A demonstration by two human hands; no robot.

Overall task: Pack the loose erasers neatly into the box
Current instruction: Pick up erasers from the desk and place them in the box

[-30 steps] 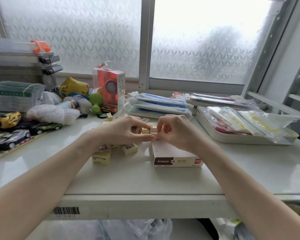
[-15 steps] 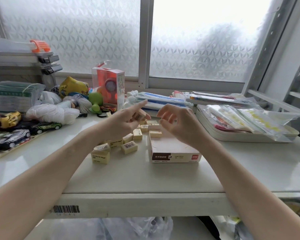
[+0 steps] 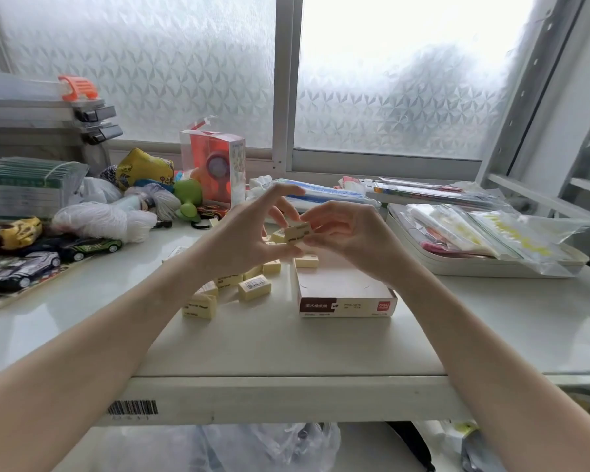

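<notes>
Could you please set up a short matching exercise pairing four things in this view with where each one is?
Things:
1. held eraser
2. box
3. toy cars
4. tray

Places:
A. far left of the table
B. raised between both hands
C. on the table under the right hand
D. right of the box, filled with plastic bags

Pairs: 1-B, 2-C, 3-A, 4-D
</notes>
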